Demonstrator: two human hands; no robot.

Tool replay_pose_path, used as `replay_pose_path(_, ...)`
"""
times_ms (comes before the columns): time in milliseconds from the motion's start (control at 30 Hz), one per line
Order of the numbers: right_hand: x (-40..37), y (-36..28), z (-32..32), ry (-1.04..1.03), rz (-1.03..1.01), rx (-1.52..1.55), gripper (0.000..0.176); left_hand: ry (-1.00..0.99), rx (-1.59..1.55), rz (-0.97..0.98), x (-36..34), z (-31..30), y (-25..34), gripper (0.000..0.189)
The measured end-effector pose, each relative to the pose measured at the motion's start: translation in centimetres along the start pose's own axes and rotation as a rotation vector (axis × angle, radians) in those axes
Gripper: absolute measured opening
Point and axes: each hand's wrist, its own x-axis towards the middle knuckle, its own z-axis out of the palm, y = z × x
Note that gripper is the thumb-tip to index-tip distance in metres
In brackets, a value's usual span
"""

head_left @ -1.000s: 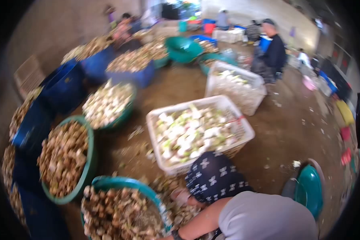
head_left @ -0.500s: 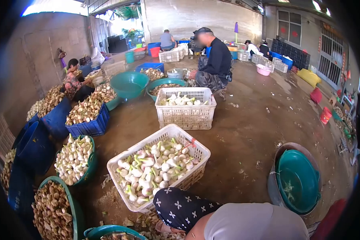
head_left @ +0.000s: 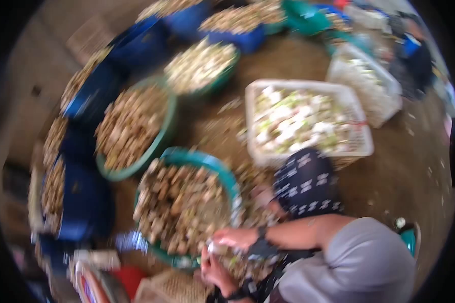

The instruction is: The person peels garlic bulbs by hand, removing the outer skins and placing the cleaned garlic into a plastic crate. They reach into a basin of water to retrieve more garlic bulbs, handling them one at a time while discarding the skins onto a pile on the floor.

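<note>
My two hands meet at the near rim of a green tub [head_left: 230, 177] heaped with brownish, untrimmed garlic [head_left: 179, 202]. Between them is a small white garlic bulb [head_left: 216, 248], smeared by motion. My left hand [head_left: 216, 272] comes from below, its fingers closed around the bulb's lower side. From the right reaches my right hand [head_left: 235, 237], with a dark band at the wrist and its fingertips closed against the bulb's top. Whether a small tool is in either hand cannot be made out. Loose peelings [head_left: 250, 265] lie beneath my hands.
A white crate [head_left: 361, 136] of trimmed white garlic stands beyond my knee, another crate [head_left: 387, 108] behind it. More green tubs [head_left: 169, 118] and blue bins [head_left: 88, 197] of garlic line the left. A woven sack [head_left: 172, 290] lies at the bottom.
My view has swung left and down, so the crates now appear farther right. Both my hands have come into view with a garlic bulb at the near tub.
</note>
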Motion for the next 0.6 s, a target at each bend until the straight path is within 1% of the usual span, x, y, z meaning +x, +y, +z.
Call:
replay_pose_path(33, -0.9, -1.4, 1.3, 0.063, 0.150, 0.301, 0.019, 0.005, -0.560, -0.116, 0.1, -0.2, 0.3, 0.026)
replay_pose_path(67, -2.2, -2.3, 1.7, -0.033, 0.081, 0.038, 0.020, -0.121, -0.877, -0.109, 0.6, -1.1, -0.8, 0.021)
replay_pose_path(100, -3.3, -3.0, 1.7, -0.125, -0.017, -0.221, 0.022, -0.086, -1.009, -0.162, 0.8, -1.5, -2.1, 0.023)
replay_pose_path(133, -4.0, -3.5, 1.9, -0.155, -0.230, -0.373, 0.021, -0.079, -1.111, -0.310, 1.3, -2.1, -3.1, 0.023)
replay_pose_path(167, -4.5, -4.5, 1.7, -0.161, -0.455, -0.522, 0.020, 0.012, -1.119, -0.438, 1.3, -1.9, -2.6, 0.026)
replay_pose_path(233, -6.0, -8.2, 1.7, -0.026, -0.395, -0.311, 0.018, 0.103, -1.281, -0.640, 1.5, -2.6, -1.0, 0.028)
replay_pose_path(267, -6.2, -9.3, 1.6, 0.058, -0.395, -0.031, 0.018, 0.127, -1.291, -0.630, 1.7, -3.1, -1.4, 0.028)
replay_pose_path(300, -6.0, -9.9, 1.3, 0.148, -0.384, 0.249, 0.017, 0.096, -1.352, -0.616, 1.9, -3.7, -1.9, 0.029)
replay_pose_path(333, -5.6, -10.4, -0.3, 0.020, -0.334, 0.303, 0.018, 0.062, -1.410, -0.602, 2.0, -4.2, -2.3, 0.031)
replay_pose_path(367, -5.3, -10.5, -0.1, 0.052, -0.165, 0.040, 0.021, 0.194, -1.337, -0.620, 2.0, -4.1, -1.3, 0.033)
replay_pose_path(433, -4.0, -9.7, 0.0, -0.345, -0.060, -1.152, 0.030, 0.243, -1.199, -0.457, 2.0, -4.3, -2.4, 0.031)
replay_pose_path(467, -3.7, -8.9, 0.6, -0.301, -0.026, -1.404, 0.035, 0.230, -1.200, -0.461, 1.8, -3.8, -1.6, 0.031)
replay_pose_path(500, -3.0, -7.3, 0.8, -0.103, -0.156, -1.262, 0.037, 0.232, -0.806, -0.353, 1.1, -3.1, 0.1, 0.031)
replay_pose_path(533, -1.8, -5.9, 1.6, -0.004, 0.001, -0.750, 0.039, 0.228, -0.419, -0.239, 0.7, -2.3, 0.8, 0.031)
replay_pose_path(567, -0.4, -4.6, 1.9, 0.089, 0.141, -0.236, 0.041, 0.218, -0.431, -0.246, 0.8, -1.7, 0.2, 0.031)
replay_pose_path(600, 1.1, -3.0, 0.9, 0.011, 0.315, 0.152, 0.040, 0.189, -0.325, -0.121, 0.9, -1.4, -0.7, 0.036)
